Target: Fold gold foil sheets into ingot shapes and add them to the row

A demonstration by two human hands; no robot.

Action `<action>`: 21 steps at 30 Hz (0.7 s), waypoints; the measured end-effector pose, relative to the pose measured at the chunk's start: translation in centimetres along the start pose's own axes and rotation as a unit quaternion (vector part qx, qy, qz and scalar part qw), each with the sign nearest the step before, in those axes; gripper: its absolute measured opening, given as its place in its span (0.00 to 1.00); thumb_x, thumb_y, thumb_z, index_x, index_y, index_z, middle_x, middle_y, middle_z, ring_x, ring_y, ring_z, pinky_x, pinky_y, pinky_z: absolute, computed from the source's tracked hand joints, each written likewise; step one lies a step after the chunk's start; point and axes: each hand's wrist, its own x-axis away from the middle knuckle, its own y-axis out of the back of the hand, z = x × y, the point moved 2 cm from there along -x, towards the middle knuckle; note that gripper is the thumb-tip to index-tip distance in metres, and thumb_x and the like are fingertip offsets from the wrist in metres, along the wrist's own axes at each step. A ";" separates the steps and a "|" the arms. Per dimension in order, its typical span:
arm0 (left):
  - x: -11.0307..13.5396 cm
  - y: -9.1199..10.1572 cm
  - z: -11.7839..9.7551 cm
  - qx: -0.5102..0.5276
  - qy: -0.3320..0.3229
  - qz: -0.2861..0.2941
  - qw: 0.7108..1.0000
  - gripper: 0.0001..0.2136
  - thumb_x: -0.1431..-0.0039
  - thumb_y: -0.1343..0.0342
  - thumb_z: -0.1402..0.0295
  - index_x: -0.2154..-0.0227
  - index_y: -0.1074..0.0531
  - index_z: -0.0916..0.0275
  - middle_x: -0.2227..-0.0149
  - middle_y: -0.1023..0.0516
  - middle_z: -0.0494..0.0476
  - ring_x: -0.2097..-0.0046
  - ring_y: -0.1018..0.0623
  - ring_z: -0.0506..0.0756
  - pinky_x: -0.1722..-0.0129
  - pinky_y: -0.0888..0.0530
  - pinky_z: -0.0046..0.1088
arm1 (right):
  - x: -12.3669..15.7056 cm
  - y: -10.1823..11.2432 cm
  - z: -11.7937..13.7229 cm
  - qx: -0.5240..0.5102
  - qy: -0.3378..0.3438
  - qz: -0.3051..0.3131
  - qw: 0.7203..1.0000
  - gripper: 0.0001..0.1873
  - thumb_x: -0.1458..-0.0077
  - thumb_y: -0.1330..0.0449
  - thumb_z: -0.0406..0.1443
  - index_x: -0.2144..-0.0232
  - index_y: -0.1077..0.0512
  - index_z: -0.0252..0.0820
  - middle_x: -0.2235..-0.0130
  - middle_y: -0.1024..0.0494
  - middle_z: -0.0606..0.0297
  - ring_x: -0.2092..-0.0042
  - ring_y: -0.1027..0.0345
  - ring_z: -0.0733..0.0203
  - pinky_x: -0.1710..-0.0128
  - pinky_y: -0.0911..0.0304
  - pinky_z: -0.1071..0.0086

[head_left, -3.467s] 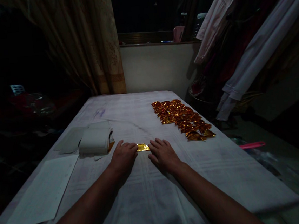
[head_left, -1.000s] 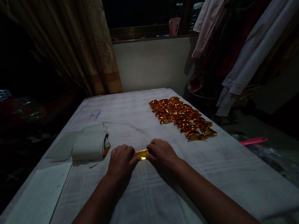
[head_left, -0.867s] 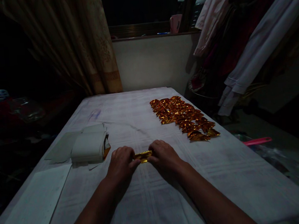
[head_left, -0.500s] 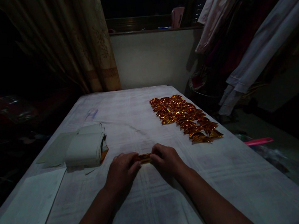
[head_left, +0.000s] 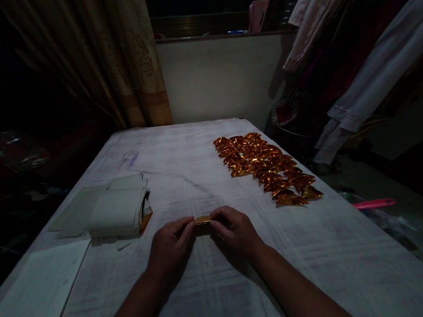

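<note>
Between my hands, a narrow folded strip of gold foil paper (head_left: 203, 220) is held just above the table. My left hand (head_left: 170, 244) pinches its left end between thumb and fingers. The right end is pinched by my right hand (head_left: 235, 230) in the same way. Farther off to the right lie several folded gold foil pieces (head_left: 262, 166), set close together in rows. Left of my left hand rests a stack of pale paper sheets (head_left: 115, 212), with a bit of gold showing at its right edge.
A table (head_left: 224, 292) with a checked pale cloth spreads out before me. At its left front lies a white sheet (head_left: 41, 294). Clothes (head_left: 382, 62) hang on the right, a curtain (head_left: 127, 62) at the back left. A pink handle (head_left: 375, 203) sticks out beyond the right edge.
Both hands have lifted the folded foil strip slightly off the cloth, and a shadow now shows beneath it. The strip's visible part looks narrower. The whole view has shifted a little.
</note>
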 end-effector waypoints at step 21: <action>0.3 -0.1 0.0 -0.036 -0.086 -0.047 0.995 0.13 0.37 0.44 0.59 0.57 0.18 0.56 0.62 0.14 0.55 0.62 0.16 0.57 0.61 0.21 0.32 | 0.0 0.5 0.2 0.068 -0.099 0.011 0.993 0.13 0.41 0.41 0.37 0.58 0.19 0.48 0.58 0.15 0.63 0.57 0.21 0.55 0.56 0.30 0.66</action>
